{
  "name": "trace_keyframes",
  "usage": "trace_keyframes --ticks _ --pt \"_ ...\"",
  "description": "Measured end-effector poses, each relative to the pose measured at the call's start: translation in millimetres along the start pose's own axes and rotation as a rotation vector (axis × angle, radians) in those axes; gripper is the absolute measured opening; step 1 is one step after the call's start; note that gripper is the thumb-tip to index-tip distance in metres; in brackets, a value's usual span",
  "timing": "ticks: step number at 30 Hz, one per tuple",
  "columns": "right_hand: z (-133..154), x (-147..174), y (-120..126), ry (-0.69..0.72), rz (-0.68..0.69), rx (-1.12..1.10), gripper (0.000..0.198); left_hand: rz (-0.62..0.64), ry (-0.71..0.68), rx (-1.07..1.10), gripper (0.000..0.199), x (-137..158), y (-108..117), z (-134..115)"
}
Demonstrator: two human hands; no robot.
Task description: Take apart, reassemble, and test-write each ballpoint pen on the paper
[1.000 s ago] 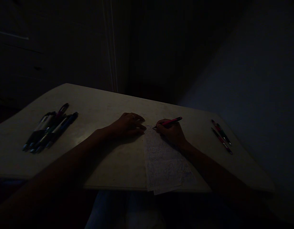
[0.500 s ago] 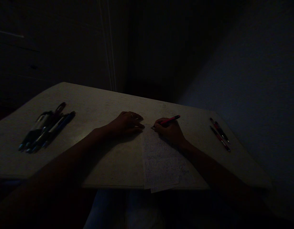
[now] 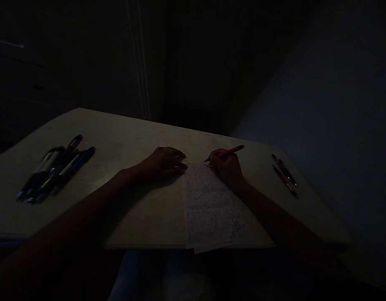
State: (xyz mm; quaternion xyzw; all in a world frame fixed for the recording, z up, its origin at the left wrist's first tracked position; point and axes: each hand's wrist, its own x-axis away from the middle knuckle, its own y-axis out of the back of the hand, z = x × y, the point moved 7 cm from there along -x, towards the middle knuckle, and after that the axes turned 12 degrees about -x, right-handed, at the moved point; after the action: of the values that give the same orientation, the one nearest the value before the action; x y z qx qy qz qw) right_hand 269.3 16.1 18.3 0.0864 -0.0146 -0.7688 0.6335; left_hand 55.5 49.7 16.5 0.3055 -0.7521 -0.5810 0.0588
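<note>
In my right hand [image 3: 227,167] is a red and black pen [image 3: 231,151], pinched between thumb and fingers. Its tip points left, close to the top edge of the paper [image 3: 208,209]; I cannot tell whether it touches. Scribbled marks cover the sheets, which overlap and reach past the table's near edge. My left hand [image 3: 166,163] lies on the table with fingers stretched out, their tips at the paper's upper left corner. A ring shows on one finger of that hand.
Several pens [image 3: 53,171] lie in a bundle on the left of the pale table [image 3: 142,217]. More red and black pens [image 3: 285,175] rest near its right edge. A wall [image 3: 337,125] rises close on the right. The scene is very dark.
My right hand has lifted the pen slightly and shifted it to the right, away from the left hand. The whole view has slid a little; the left hand stays put on the table.
</note>
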Motion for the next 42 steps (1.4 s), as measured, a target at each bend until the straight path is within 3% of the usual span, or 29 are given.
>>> trace_keyframes --ticks 15,21,30,37,42 --pt "12.9 -3.0 10.4 0.078 -0.015 0.108 0.021 -0.112 0.055 -0.04 0.031 4.0 1.2 2.8" --pt "4.6 2.4 -2.4 0.063 0.096 0.07 0.026 -0.1 0.056 -0.048 0.031 3.9 -2.5 5.6" --pt "13.3 17.0 -24.9 0.177 0.309 0.086 0.025 -0.089 0.065 -0.077 0.032 1.4 -0.9 2.9" --pt "16.5 35.9 -45.0 0.146 0.48 0.098 0.024 -0.095 0.073 -0.109 0.033 -0.8 0.1 -2.0" --pt "20.7 29.7 -38.6 0.227 0.359 0.173 0.02 -0.095 0.105 -0.088 0.032 -1.2 0.2 -0.8"
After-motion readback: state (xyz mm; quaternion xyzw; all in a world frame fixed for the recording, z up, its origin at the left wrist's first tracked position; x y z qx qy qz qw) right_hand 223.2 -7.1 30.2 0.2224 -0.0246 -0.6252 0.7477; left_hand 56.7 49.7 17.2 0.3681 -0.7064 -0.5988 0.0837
